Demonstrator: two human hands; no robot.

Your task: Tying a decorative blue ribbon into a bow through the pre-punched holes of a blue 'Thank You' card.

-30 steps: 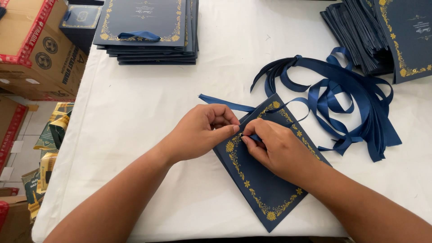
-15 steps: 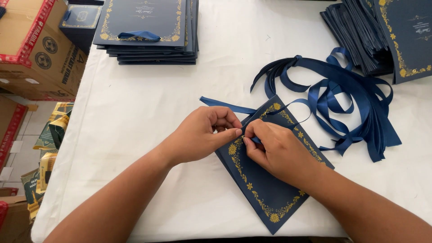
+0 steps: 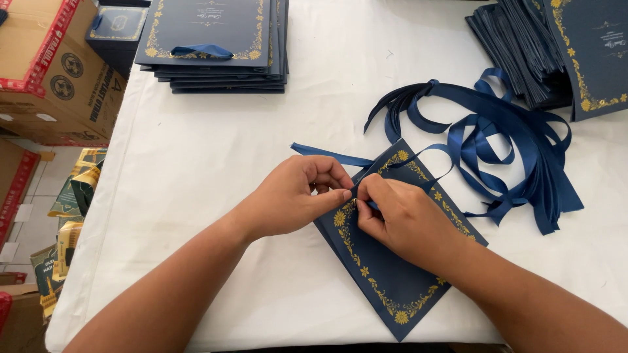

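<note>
Your left hand [image 3: 294, 193] and right hand [image 3: 399, 219] pinch the ribbon [image 3: 327, 155] at the navy bag [image 3: 386, 268]'s top edge; fingertips clenched on it for control.

Brown cardboard boxes [image 3: 52, 72] with red tape, far left.

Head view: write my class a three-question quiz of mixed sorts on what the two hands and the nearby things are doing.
1. True or false: both hands pinch a blue ribbon at the edge of the flat navy bag.
2. The loose ribbon pile lies: A) left of the hands, B) right of them, C) under the bag.
3. What colour is the bag's border?

Key
1. True: left hand and right hand meet on the ribbon over the navy bag.
2. B: ribbon pile.
3. Gold.
</note>
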